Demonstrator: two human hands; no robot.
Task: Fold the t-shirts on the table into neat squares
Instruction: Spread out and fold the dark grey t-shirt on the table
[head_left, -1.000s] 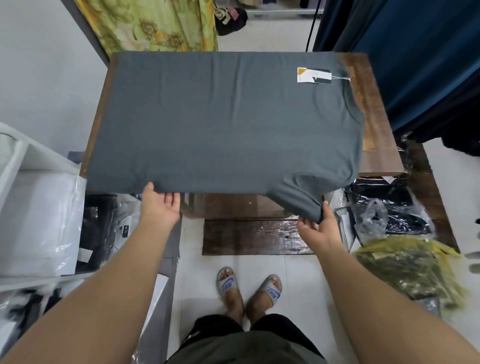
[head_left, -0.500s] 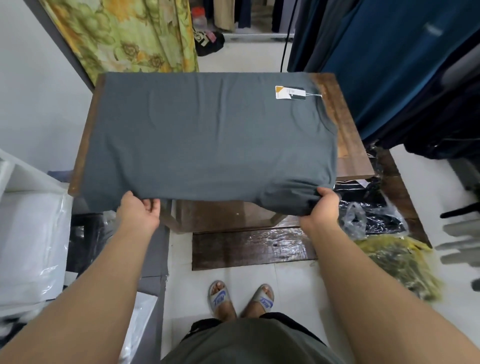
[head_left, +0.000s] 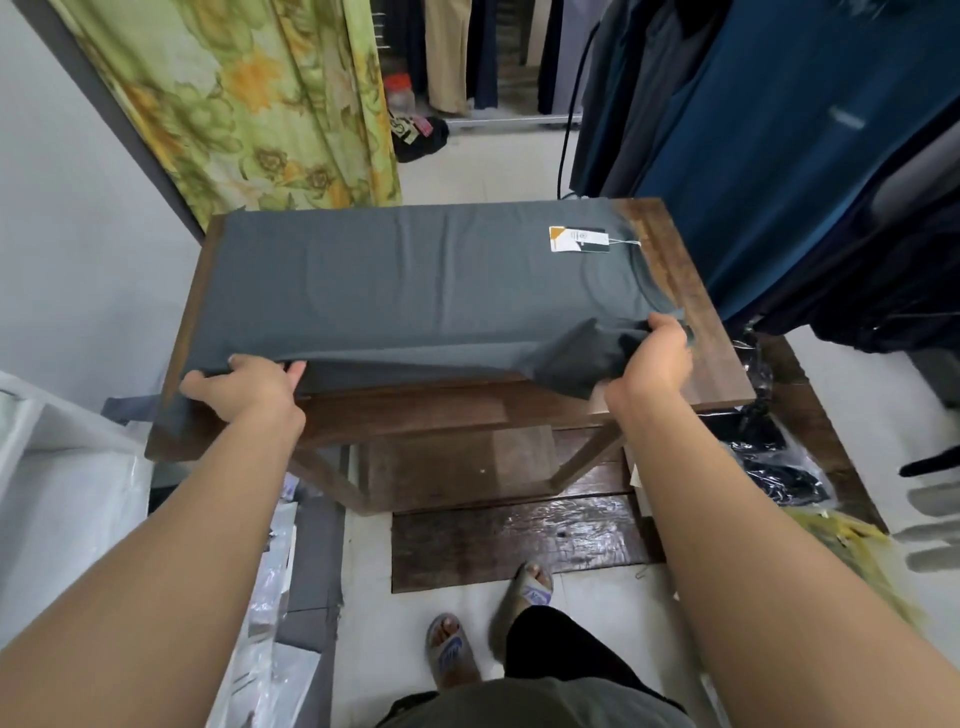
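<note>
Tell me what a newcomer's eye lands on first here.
The grey t-shirt dominates, spread across the wooden table at centre. The left hand and right hand grip its near edge, raised off the tabletop. A white tag lies at the shirt's far right, and a green floral curtain hangs at upper left.

The t-shirt (head_left: 415, 280) is a plain dark grey. Its tag (head_left: 578, 239) is white with an orange corner and a dark end. The table (head_left: 722, 374) is dark brown with a streaky wood grain. The curtain (head_left: 249, 104) is light green with yellow and orange flowers. The hanging clothes (head_left: 769, 156) are deep blue, and the floor (head_left: 467, 176) is off-white tile.
</note>
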